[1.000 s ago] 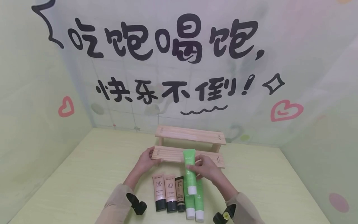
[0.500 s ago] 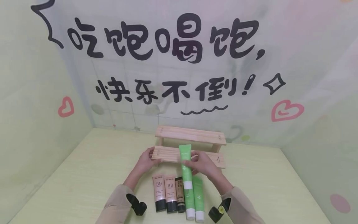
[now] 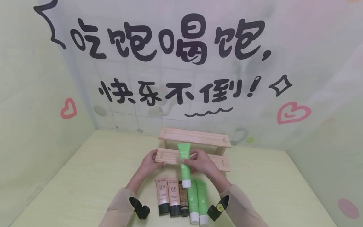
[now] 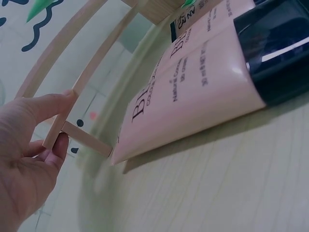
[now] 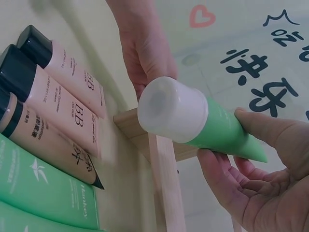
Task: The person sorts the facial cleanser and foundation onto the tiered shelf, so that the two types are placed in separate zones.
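My right hand (image 3: 202, 162) pinches a green squeeze tube (image 3: 185, 160) with a white cap, cap end downward, in front of the lower step of a two-step wooden rack (image 3: 195, 137). Thumb on one side and fingers on the other hold it in the right wrist view. My left hand (image 3: 149, 162) grips the left end of the rack's lower board (image 4: 99, 63), thumb on top and fingers beneath. Below the hands lie two pink BB cream tubes (image 3: 162, 195) with black caps, a brown-and-black tube (image 3: 184, 201) and two more green tubes (image 3: 202, 201), side by side.
The rack stands near the back wall (image 3: 136, 63), which bears large black lettering. Pale side walls (image 3: 42, 104) enclose the light wooden tabletop (image 3: 93, 176). Dark wrist cameras (image 3: 139, 208) sit on both sleeves.
My right hand has carried the green tube leftward and slightly up along the front of the rack's lower step. The left hand keeps its grip on the rack's left end.
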### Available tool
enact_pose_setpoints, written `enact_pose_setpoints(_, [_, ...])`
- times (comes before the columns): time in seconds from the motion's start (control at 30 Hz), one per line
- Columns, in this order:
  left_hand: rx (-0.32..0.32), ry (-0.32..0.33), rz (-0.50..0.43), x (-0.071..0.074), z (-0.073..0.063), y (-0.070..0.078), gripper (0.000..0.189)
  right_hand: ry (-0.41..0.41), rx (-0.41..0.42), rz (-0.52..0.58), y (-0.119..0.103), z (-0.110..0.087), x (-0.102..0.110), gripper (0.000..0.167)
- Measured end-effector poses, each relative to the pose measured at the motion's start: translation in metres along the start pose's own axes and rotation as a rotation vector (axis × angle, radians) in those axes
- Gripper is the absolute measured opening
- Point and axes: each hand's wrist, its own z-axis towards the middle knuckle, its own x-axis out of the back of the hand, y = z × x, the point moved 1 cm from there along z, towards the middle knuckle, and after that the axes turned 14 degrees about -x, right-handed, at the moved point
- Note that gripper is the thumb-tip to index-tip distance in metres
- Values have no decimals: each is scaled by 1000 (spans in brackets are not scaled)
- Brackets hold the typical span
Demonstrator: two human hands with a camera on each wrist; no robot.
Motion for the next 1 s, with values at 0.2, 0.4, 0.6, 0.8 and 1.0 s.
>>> enact_pose_setpoints(0.2, [4, 5, -13, -1, -1, -1, 75, -22, 7, 25, -4, 4, -2, 52])
enact_pose_setpoints(0.4, [7, 7, -5, 0, 0, -3, 75, -9, -3, 53, -11, 8, -2, 55])
enact_pose_setpoints(0.6, [5, 10, -24, 0, 1, -2, 76, -6, 15, 62, -18, 13, -2, 54])
enact_pose_setpoints(0.8, [-3, 10, -25, 0, -1, 2, 75, 3, 22, 67, -26, 19, -1, 53])
enact_pose_setpoints(1.0, [-2, 19, -31, 1, -1, 1, 75, 11, 35, 76, -35, 24, -1, 50])
